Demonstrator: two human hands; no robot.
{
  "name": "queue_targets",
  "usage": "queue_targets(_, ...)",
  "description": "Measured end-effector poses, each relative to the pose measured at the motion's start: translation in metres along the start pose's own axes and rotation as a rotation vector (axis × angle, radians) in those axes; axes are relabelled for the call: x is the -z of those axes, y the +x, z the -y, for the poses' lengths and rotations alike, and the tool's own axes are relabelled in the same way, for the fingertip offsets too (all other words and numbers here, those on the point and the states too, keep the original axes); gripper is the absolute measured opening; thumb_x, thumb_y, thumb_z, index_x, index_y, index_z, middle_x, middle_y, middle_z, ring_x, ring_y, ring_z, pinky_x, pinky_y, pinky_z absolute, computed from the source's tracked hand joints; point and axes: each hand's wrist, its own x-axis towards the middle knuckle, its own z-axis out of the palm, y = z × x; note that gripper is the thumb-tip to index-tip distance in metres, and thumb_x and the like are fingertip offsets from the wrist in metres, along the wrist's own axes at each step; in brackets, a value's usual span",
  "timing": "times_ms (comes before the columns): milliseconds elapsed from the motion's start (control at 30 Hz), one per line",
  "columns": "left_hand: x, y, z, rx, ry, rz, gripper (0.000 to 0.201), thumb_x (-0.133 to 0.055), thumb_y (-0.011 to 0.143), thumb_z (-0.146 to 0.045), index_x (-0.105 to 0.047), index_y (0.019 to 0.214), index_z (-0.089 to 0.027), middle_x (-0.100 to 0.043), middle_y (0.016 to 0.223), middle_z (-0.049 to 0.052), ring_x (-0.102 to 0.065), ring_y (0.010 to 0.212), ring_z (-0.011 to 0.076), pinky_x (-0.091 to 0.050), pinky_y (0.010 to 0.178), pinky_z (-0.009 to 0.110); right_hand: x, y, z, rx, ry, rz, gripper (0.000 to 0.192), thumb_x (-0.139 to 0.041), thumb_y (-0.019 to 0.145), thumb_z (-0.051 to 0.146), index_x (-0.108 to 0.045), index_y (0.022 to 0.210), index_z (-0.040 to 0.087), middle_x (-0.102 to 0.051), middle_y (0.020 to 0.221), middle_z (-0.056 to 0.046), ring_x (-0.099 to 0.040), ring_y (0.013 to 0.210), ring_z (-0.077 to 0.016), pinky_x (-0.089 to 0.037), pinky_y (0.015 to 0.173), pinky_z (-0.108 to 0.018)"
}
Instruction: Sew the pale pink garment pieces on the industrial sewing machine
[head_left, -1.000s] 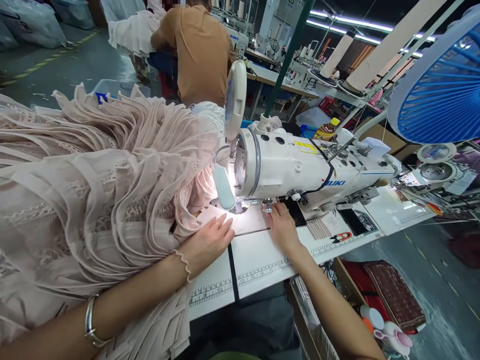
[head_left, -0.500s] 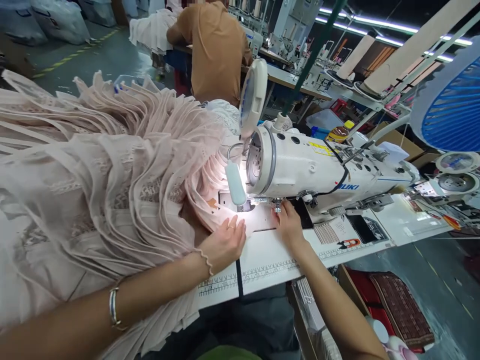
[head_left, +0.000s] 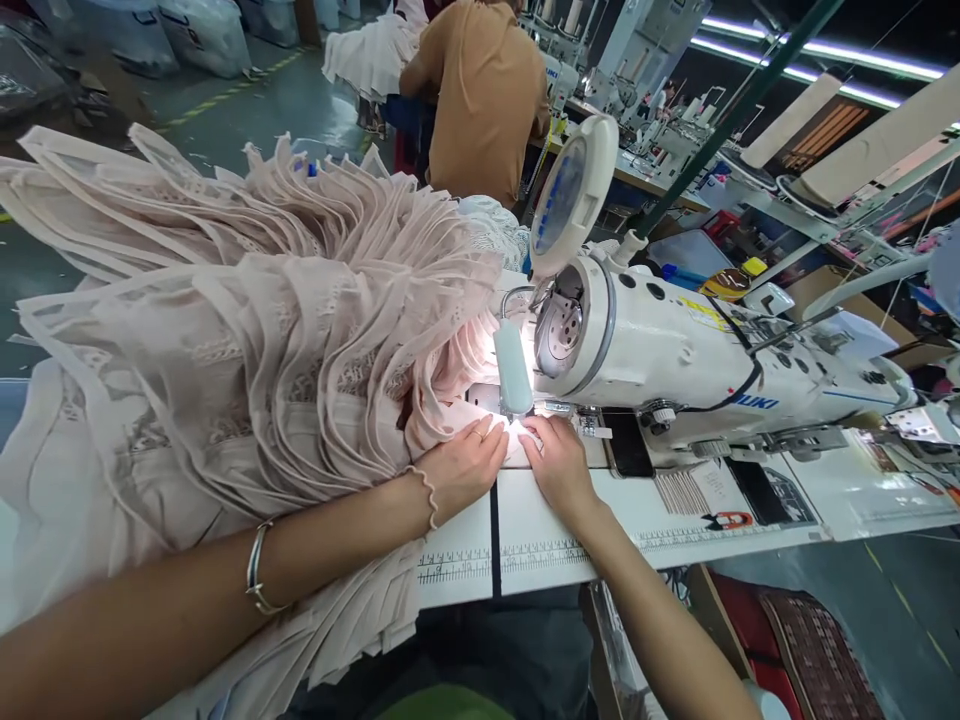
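Observation:
My left hand point(head_left: 466, 462) presses its closed fingers on pale pink fabric point(head_left: 517, 446) at the front of the sewing machine point(head_left: 652, 340). Close on its right, my right hand point(head_left: 559, 468) has thumb and fingers pinched on the same fabric. Both sets of fingertips meet just below the lit needle area. A pale green lamp or guard piece point(head_left: 513, 368) hangs in front of the needle, which I cannot make out. To the left, a large heap of pale pink lace-trimmed garments point(head_left: 300, 340) spills over the table and under my left forearm.
A dark phone point(head_left: 628, 446) lies by the machine's base. Orange-handled snips point(head_left: 727, 521) lie farther right on the white table point(head_left: 540, 520), which has a printed ruler along its front. A round-headed device point(head_left: 574, 195) rises behind the machine head. Beyond sits a co-worker point(head_left: 484, 100).
My right hand has moved left from beside the presser area to the fabric, next to my left hand. My left hand stays on the fabric. The view has turned left.

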Motion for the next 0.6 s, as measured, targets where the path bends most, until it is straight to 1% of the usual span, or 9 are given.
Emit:
queue_targets(67,-0.001,0.0,-0.002,-0.001,0.019,0.014,0.036,-0.036,0.096,-0.005,-0.055,0.126,0.002,-0.062,0.127,0.023,-0.059,0.12,0.0285,-0.045,0.102,0.042,0.001,-0.001,0.002,0.013,-0.015,0.005,0.025,-0.041,0.1,0.022,-0.065,0.096,0.02,-0.065,0.085,-0.006,-0.06,0.082,-0.0197,-0.049,0.075,-0.031)
queue_targets(133,-0.001,0.0,-0.003,0.004,0.041,0.02,0.035,-0.037,0.096,-0.005,-0.057,0.124,0.001,-0.062,0.127,0.022,-0.06,0.119,0.0289,-0.045,0.101,0.042,0.005,-0.001,0.003,0.025,-0.061,0.046,0.03,-0.037,0.1,0.019,-0.065,0.091,0.021,-0.065,0.082,-0.006,-0.059,0.082,-0.0199,-0.048,0.075,-0.031)
queue_targets(200,-0.001,0.0,-0.003,0.012,0.044,0.011,0.034,-0.038,0.095,-0.004,-0.058,0.123,0.001,-0.063,0.126,0.022,-0.06,0.119,0.0291,-0.046,0.1,0.042,0.011,0.002,0.003,0.006,-0.14,0.122,0.03,-0.036,0.098,0.014,-0.064,0.09,0.021,-0.065,0.081,-0.006,-0.059,0.08,-0.0206,-0.046,0.068,-0.03)
queue_targets(300,0.0,0.001,-0.004,0.024,0.0,0.009,0.032,-0.04,0.096,-0.005,-0.057,0.122,0.001,-0.062,0.127,0.024,-0.059,0.12,0.029,-0.046,0.1,0.042,0.017,0.012,0.003,-0.067,-0.263,0.259,0.025,-0.039,0.093,0.011,-0.061,0.093,0.022,-0.065,0.078,-0.006,-0.059,0.071,-0.0208,-0.038,0.056,-0.029)
queue_targets(400,0.002,0.003,-0.002,0.038,-0.065,0.029,0.032,-0.04,0.097,-0.007,-0.055,0.124,0.001,-0.061,0.128,0.024,-0.059,0.121,0.0285,-0.046,0.101,0.042,0.015,0.022,0.006,-0.1,-0.298,0.314,0.021,-0.041,0.093,0.014,-0.059,0.09,0.023,-0.064,0.07,-0.004,-0.057,0.062,-0.0188,-0.034,0.054,-0.028)
queue_targets(433,0.003,0.004,0.0,0.068,-0.098,0.032,0.032,-0.04,0.096,-0.006,-0.056,0.124,0.0,-0.062,0.127,0.023,-0.059,0.121,0.0275,-0.046,0.102,0.041,0.012,0.024,0.008,-0.108,-0.283,0.318,0.021,-0.04,0.094,0.017,-0.059,0.088,0.022,-0.063,0.067,-0.003,-0.057,0.06,-0.0182,-0.033,0.054,-0.027)
queue_targets(500,0.005,0.006,0.006,0.181,-0.208,0.028,0.034,-0.039,0.095,-0.005,-0.056,0.125,-0.003,-0.064,0.126,0.018,-0.059,0.121,0.0237,-0.047,0.103,0.037,0.006,0.025,0.013,-0.14,-0.245,0.319,0.02,-0.039,0.095,0.021,-0.058,0.088,0.021,-0.063,0.065,-0.003,-0.057,0.057,-0.0181,-0.032,0.054,-0.027)
queue_targets(567,0.007,0.007,0.011,0.302,-0.368,-0.004,0.036,-0.038,0.095,-0.004,-0.055,0.126,-0.008,-0.066,0.126,0.012,-0.06,0.12,0.0175,-0.048,0.103,0.031,0.001,0.021,0.018,-0.192,-0.219,0.308,0.018,-0.04,0.094,0.023,-0.057,0.092,0.019,-0.064,0.065,-0.003,-0.057,0.055,-0.019,-0.031,0.053,-0.028)
queue_targets(600,0.008,0.007,0.013,0.314,-0.449,-0.016,0.037,-0.037,0.094,-0.005,-0.055,0.126,-0.01,-0.066,0.126,0.009,-0.06,0.12,0.0145,-0.048,0.103,0.028,-0.001,0.019,0.019,-0.215,-0.21,0.296,0.016,-0.04,0.093,0.022,-0.056,0.092,0.019,-0.064,0.065,-0.004,-0.057,0.055,-0.0195,-0.031,0.053,-0.028)
